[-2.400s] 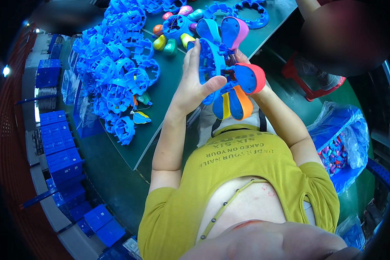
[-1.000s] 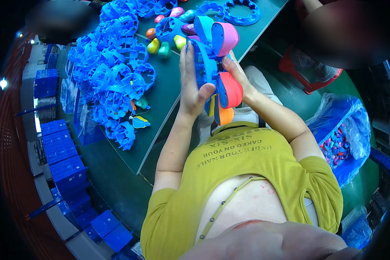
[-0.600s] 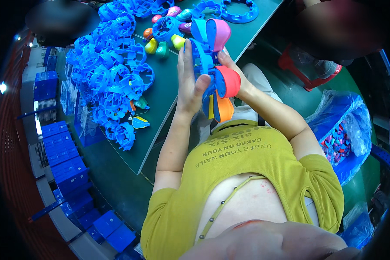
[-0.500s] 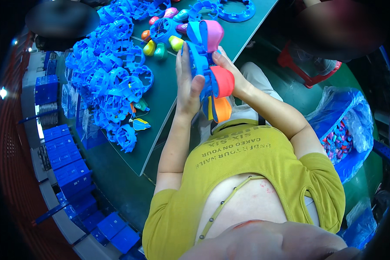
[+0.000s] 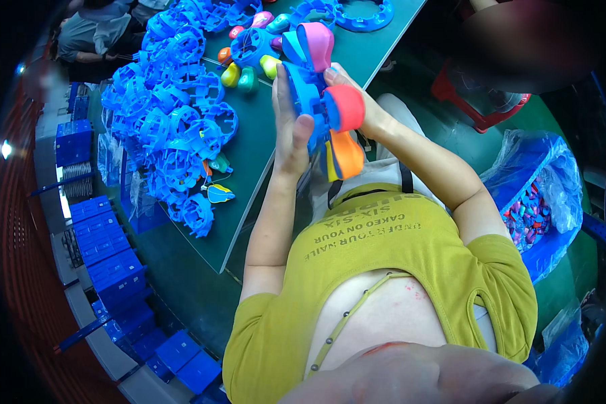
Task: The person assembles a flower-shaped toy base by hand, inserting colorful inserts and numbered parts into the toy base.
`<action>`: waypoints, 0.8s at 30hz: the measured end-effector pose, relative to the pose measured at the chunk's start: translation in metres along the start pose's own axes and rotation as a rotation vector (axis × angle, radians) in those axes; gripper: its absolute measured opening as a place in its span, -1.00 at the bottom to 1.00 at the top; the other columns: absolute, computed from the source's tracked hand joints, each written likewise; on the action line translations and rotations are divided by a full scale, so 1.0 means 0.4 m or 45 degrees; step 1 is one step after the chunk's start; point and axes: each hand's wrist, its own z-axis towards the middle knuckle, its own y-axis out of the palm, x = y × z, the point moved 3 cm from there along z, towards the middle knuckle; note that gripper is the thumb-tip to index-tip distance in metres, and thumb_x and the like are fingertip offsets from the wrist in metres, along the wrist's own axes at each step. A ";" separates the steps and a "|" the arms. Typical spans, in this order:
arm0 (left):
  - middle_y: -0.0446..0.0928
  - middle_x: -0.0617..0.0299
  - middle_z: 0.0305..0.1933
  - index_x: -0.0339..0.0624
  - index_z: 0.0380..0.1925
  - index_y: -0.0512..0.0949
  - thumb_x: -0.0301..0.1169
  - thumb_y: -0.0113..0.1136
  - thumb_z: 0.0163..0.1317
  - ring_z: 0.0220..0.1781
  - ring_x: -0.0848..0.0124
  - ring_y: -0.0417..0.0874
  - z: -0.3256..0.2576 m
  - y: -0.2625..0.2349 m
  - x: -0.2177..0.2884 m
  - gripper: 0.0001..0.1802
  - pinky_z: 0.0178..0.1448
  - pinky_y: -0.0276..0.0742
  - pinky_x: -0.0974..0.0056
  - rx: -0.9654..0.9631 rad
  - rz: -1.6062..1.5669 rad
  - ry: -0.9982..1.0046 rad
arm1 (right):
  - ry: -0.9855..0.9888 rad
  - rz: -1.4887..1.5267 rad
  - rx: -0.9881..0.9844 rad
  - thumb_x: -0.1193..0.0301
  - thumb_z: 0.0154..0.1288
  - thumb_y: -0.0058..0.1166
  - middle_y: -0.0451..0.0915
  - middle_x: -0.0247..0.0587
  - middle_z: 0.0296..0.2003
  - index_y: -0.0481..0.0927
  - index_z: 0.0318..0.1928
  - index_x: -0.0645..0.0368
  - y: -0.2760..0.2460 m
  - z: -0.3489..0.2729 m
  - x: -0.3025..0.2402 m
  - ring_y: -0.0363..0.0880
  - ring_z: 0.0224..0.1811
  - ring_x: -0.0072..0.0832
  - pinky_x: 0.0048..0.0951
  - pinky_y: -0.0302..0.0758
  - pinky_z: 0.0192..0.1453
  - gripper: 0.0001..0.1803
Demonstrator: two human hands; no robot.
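Between my two hands, over the table's near edge, is a blue plastic ring [image 5: 306, 91] with coloured petal-shaped pieces around it. A pink piece [image 5: 316, 44] sits at its top, with a light blue one [image 5: 293, 50] beside it. A red piece [image 5: 346, 108] and an orange piece [image 5: 347, 154] stick out on the right, with yellow next to the orange. My left hand [image 5: 291, 138] presses its palm and thumb against the ring's left side. Closed on the ring's right side, my right hand [image 5: 358, 101] has its fingertips partly hidden behind the petals.
A large heap of blue plastic rings [image 5: 161, 114] covers the left of the green table [image 5: 254, 128]. Loose coloured pieces [image 5: 248, 79] lie near the held ring. At right stand a blue lined bin [image 5: 552, 215] of small coloured parts and a red container [image 5: 478, 118]. A person [image 5: 94, 34] is at far left.
The ring has shifted slightly up and left and turned a little, with both hands still on it. A person has come into view at far left.
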 end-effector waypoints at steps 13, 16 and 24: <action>0.21 -0.06 0.50 -0.09 0.62 -0.22 0.42 -0.15 0.36 0.45 0.17 0.37 -0.005 -0.006 0.007 0.12 0.46 0.33 0.13 0.034 0.100 -0.082 | 0.001 -0.002 0.010 -0.18 0.47 -0.03 0.44 -0.13 0.15 0.21 0.35 0.20 -0.001 -0.001 0.028 0.38 0.29 -0.46 -0.36 0.26 0.41 -0.22; 0.20 -0.05 0.50 -0.09 0.62 -0.21 0.40 -0.13 0.36 0.45 0.17 0.36 -0.007 -0.002 -0.008 0.11 0.48 0.33 0.12 0.036 0.037 -0.064 | 0.009 -0.003 0.015 -0.19 0.46 -0.03 0.44 -0.13 0.14 0.22 0.34 0.19 -0.001 -0.001 0.026 0.39 0.27 -0.46 -0.37 0.27 0.40 -0.22; 0.21 0.02 0.49 -0.08 0.62 -0.17 0.34 -0.10 0.39 0.47 0.20 0.35 0.000 -0.017 -0.059 0.05 0.47 0.34 0.13 -0.021 -0.117 -0.106 | -0.021 0.019 0.121 -0.15 0.50 -0.05 0.45 -0.19 0.08 0.30 0.28 0.17 -0.016 0.010 0.066 0.40 0.19 -0.51 -0.44 0.29 0.35 -0.31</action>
